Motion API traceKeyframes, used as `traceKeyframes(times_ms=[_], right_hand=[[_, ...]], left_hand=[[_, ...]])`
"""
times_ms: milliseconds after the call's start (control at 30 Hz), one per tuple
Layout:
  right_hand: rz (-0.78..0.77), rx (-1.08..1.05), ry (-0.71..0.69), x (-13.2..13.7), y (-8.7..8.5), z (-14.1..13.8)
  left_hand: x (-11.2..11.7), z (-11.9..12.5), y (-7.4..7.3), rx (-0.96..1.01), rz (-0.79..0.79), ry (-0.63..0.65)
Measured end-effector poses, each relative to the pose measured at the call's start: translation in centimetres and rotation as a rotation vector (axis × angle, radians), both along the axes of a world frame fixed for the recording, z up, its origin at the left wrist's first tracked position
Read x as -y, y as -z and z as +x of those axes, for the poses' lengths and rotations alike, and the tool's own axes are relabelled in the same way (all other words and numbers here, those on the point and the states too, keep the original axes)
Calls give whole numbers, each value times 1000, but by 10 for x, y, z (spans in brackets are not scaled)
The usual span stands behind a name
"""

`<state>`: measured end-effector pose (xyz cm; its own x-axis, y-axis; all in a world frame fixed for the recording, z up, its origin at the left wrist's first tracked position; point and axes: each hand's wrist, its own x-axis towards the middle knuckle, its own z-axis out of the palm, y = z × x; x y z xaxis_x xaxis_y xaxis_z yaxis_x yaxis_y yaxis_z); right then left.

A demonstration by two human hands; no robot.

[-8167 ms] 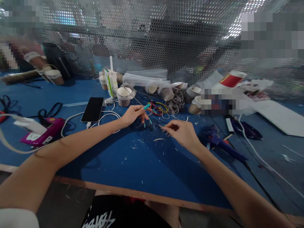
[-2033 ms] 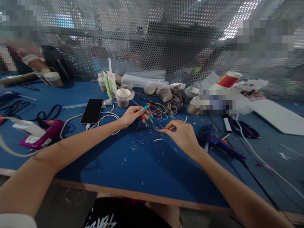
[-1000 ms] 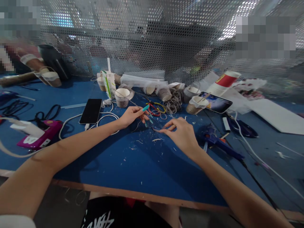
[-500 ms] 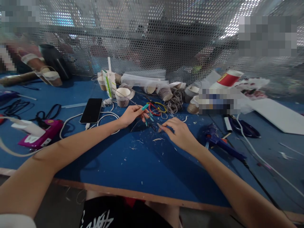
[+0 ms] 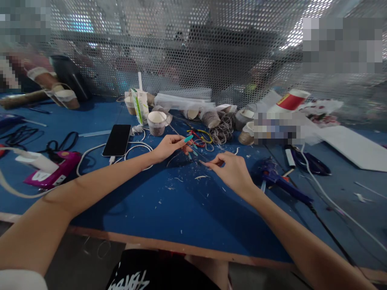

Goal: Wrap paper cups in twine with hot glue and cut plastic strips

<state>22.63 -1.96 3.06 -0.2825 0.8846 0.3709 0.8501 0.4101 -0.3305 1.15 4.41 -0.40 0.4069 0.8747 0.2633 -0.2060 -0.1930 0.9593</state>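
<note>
Over the middle of the blue table, my left hand [image 5: 169, 148] pinches a thin greyish cord [image 5: 173, 129] between thumb and fingers. Its long turquoise nails point right. The cord runs up and left from this hand, towards the rim of a small cup [image 5: 156, 128]; whether it is fixed there I cannot tell. To the right, my right hand [image 5: 232, 167] is closed in a pinch, and a thin strand, apparently the same cord, stretches between the two hands. Behind the hands lie yellow-and-red-handled pliers [image 5: 199, 139] and a tangled heap of cord [image 5: 223, 129].
A phone [image 5: 117, 139] with a white cable and a purple power strip [image 5: 51, 171] lie to the left. On the right are a blue glue gun [image 5: 284, 185] and a white board [image 5: 356, 147]. Several small cups stand along the perforated metal screen [image 5: 169, 52]. White scraps litter the table.
My right hand has shifted slightly right and down, still pinching. My left hand has turned a little, its nails now slightly further right. The strand between the hands shows more clearly.
</note>
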Motion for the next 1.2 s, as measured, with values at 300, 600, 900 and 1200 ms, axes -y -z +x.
traceKeyframes(times_ms=[300, 600, 900, 1200], right_hand=[[19, 21, -44, 3, -5, -2], [-8, 121, -79, -4, 0, 4], [12, 55, -43, 1, 1, 1], [69, 39, 5, 0, 1, 1]], left_hand=[[1, 0, -1, -22, -19, 4], [0, 0, -1, 24, 14, -58], [1, -1, -1, -26, 21, -45], [2, 0, -3, -53, -27, -17]])
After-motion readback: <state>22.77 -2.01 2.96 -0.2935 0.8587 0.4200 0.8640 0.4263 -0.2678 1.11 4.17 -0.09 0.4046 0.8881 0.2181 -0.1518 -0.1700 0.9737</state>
